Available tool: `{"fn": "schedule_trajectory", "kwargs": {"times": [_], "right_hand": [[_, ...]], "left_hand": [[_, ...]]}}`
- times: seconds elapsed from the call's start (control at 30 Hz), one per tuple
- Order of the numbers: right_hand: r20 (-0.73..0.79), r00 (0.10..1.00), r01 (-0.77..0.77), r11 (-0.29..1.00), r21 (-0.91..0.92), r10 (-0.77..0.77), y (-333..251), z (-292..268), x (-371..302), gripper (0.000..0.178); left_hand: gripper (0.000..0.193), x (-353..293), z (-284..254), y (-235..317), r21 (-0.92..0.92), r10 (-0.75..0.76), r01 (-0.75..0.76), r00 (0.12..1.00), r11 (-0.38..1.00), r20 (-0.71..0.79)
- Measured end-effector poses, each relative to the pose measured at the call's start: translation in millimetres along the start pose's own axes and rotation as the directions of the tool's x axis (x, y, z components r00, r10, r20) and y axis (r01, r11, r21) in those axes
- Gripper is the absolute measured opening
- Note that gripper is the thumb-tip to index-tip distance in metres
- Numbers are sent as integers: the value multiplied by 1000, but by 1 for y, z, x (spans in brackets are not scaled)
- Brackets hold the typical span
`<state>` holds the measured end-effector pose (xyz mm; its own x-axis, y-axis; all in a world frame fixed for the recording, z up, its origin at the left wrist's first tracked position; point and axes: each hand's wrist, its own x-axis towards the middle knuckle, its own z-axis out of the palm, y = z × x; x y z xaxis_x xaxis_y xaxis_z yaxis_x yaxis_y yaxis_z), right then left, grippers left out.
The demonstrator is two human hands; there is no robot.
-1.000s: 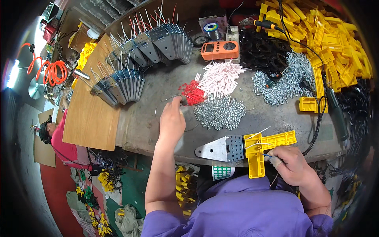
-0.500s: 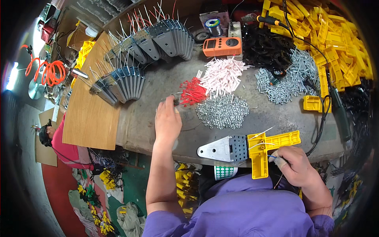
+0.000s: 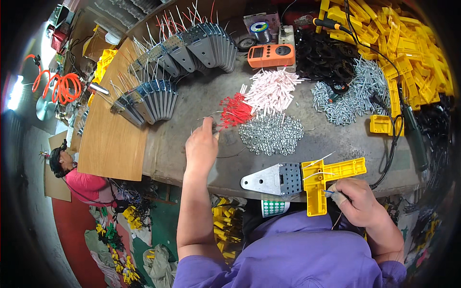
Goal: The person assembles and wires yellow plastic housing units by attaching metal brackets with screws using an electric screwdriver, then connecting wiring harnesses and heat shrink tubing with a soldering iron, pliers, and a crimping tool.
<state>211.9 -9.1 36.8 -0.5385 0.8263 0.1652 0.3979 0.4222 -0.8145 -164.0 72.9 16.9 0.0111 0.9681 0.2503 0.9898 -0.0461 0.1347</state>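
Left hand (image 3: 201,146): extended over the grey desk (image 3: 192,158), fingers curled and pinched at the near edge of the red wire pile (image 3: 236,109); contents of the pinch, if any, cannot be told. Right hand (image 3: 357,204): closed on a thin tool with a blue tip (image 3: 328,192), set against the stem of the yellow plastic T-piece (image 3: 326,180). T-piece seated on the perforated end of a metal bracket (image 3: 271,178), lying flat at the near desk edge. Heap of small silver nuts (image 3: 271,134) between the two hands. White wire pile (image 3: 271,89) just behind the red one. Orange meter (image 3: 271,55) farther back.
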Motion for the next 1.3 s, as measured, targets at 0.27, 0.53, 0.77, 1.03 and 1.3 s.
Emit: {"fn": "schedule_trajectory", "kwargs": {"times": [0.27,0.53,0.77,1.03,1.3], "right_hand": [[77,966,-259,917,303,247,6,-8,-13,11],[-81,940,-216,763,610,331,-6,3,10,37],[-314,882,-114,807,579,351,2,5,6,9],[-309,905,-79,828,556,293,7,1,2,11],[-364,884,-71,854,515,293,4,3,0,9]], "left_hand": [[34,-25,-31,43,49,20,-25,994,998,110],[48,-66,-15,163,-932,238,-26,969,362,66],[50,-67,0,181,-966,222,-3,974,258,56],[52,-73,0,180,-903,351,-90,934,419,69],[42,-72,-12,184,-749,362,-350,919,562,-157]]}}
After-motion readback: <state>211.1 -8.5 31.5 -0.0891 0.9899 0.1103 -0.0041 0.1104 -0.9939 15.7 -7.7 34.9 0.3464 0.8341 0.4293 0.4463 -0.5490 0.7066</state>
